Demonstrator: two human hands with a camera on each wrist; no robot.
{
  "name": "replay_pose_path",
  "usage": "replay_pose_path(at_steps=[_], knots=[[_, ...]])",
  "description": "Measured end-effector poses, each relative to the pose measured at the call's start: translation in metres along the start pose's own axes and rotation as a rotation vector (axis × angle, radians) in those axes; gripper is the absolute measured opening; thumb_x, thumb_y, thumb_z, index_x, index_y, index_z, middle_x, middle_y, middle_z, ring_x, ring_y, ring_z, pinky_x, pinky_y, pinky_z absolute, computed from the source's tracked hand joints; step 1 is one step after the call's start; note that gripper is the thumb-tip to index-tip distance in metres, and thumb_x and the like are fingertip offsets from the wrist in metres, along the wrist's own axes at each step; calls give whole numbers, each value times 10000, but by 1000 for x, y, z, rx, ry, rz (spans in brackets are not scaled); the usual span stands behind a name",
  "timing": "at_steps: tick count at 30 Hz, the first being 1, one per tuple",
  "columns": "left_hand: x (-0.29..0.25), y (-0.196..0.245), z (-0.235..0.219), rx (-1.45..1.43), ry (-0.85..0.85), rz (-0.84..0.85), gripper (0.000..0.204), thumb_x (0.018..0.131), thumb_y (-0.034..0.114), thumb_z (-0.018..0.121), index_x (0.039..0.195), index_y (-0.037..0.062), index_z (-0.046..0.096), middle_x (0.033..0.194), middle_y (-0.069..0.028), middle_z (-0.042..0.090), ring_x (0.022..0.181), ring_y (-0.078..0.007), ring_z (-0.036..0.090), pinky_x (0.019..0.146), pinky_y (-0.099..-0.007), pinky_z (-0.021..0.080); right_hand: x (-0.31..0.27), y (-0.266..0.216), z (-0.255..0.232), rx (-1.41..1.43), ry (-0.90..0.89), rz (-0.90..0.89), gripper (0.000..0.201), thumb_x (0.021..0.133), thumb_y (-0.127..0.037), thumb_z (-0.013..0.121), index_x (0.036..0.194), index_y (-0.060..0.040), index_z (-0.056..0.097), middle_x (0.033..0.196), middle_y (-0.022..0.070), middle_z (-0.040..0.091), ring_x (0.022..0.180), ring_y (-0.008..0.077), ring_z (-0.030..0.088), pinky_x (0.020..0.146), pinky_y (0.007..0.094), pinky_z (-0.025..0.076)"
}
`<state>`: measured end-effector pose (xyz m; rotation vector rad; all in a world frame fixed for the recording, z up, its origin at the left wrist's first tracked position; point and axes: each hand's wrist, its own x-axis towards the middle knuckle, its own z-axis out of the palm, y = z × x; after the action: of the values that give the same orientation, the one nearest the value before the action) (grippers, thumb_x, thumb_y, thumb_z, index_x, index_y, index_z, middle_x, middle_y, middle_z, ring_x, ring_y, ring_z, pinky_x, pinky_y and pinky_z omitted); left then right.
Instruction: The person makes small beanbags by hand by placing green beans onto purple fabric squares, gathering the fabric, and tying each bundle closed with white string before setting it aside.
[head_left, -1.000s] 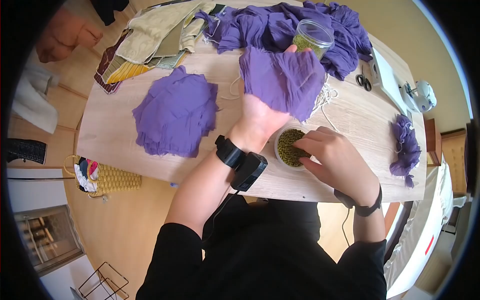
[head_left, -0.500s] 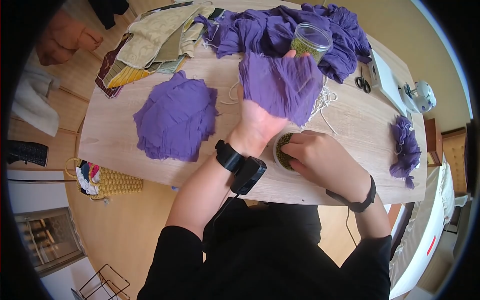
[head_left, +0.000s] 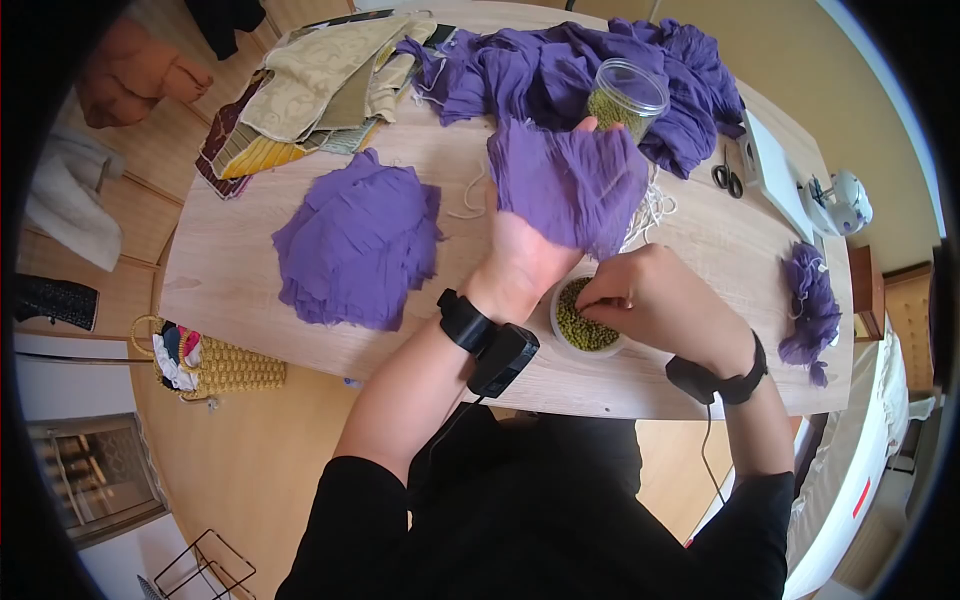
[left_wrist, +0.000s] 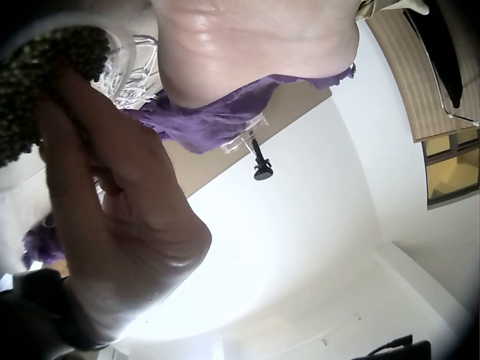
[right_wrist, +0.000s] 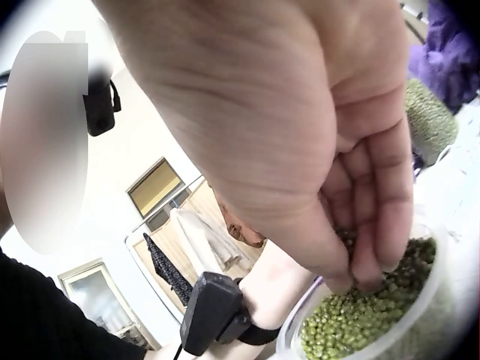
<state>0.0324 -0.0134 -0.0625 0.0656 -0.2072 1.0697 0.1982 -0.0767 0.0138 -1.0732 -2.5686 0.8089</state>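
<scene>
My left hand (head_left: pixel 528 250) lies palm up over the table, with a piece of purple cloth (head_left: pixel 568 185) draped across its palm and fingers. The cloth hides most of those fingers; one fingertip shows beyond its far edge. Just below, a round clear plastic tub (head_left: pixel 592 352) holds green mung beans (head_left: pixel 584 328). Reaching in from the right, my right hand (head_left: pixel 655 300) has its thumb and fingertips drawn together at the beans. In the right wrist view the fingertips (right_wrist: pixel 367 277) pinch right at the surface of the beans.
A stack of purple cloth pieces (head_left: pixel 355 245) lies left. Behind are patterned fabrics (head_left: pixel 320 85), a purple cloth heap (head_left: pixel 530 75) and a bean jar (head_left: pixel 630 95). White string (head_left: pixel 655 208), scissors (head_left: pixel 728 180), a small sewing machine (head_left: pixel 848 205) and a purple bundle (head_left: pixel 810 300) sit right.
My right hand dipped further over the tub, then drew up and back to the right, its fingertips now closer together. The left hand keeps holding up the cloth.
</scene>
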Motion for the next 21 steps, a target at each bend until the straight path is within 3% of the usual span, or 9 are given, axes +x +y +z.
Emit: replay_pose_path(at_steps=[2,5,8,10,11,13,15,18,21], knots=[[0,0,0,38,7,9,714,1123,500,409,1627,-1,342,1655,-205,429,1507,-344,445,1299,-499,296,3,0,-12,45,2,14,123,809,-45,760,917,7,790,883,167,755,783,349,723,728,401,580],[0,0,-4,50,27,7,700,1126,500,399,1610,-4,366,1649,-191,440,1507,-335,446,1295,-486,301,16,7,-37,122,23,91,170,817,-24,800,983,9,812,845,150,773,741,248,746,728,333,584],[1,0,-13,78,-35,-13,674,1130,480,398,1589,-13,389,1606,-201,482,1477,-337,474,1264,-478,352,38,12,-62,158,57,118,167,824,-22,787,983,20,811,828,138,773,731,212,744,707,323,580],[2,-2,-11,223,-2,9,720,1098,594,366,1491,8,505,1482,-180,581,1332,-320,581,1177,-473,442,55,7,-76,126,55,180,140,858,17,787,994,35,815,854,85,793,756,119,727,694,272,580],[1,-1,-10,228,-4,6,720,1098,594,366,1491,8,505,1482,-180,581,1332,-320,581,1177,-473,442,61,6,-75,105,106,144,157,820,-46,768,955,19,813,814,140,771,728,209,744,687,330,578],[1,0,-8,90,-109,-25,564,1139,416,417,1477,-34,462,1421,-171,567,1305,-284,575,1161,-417,471,75,12,-73,8,104,100,160,807,-56,769,944,15,813,815,150,768,732,234,746,692,339,580],[4,0,-9,90,-112,-9,546,1139,414,429,1454,-29,472,1404,-156,567,1286,-271,580,1154,-406,476,85,20,-65,-114,104,53,156,776,-67,756,907,-2,813,833,176,761,765,321,748,717,381,590],[7,-1,-13,103,-90,13,529,1136,420,450,1435,-15,482,1388,-137,567,1272,-252,584,1146,-394,481,88,26,-56,-270,137,8,168,775,-40,759,929,7,806,850,160,767,763,294,745,708,363,584],[6,-1,-13,115,-74,12,536,1131,438,464,1442,2,480,1389,-127,569,1276,-244,584,1140,-391,486,90,27,-54,-309,127,-16,169,759,-34,751,915,9,799,849,171,760,771,320,741,714,370,585]])
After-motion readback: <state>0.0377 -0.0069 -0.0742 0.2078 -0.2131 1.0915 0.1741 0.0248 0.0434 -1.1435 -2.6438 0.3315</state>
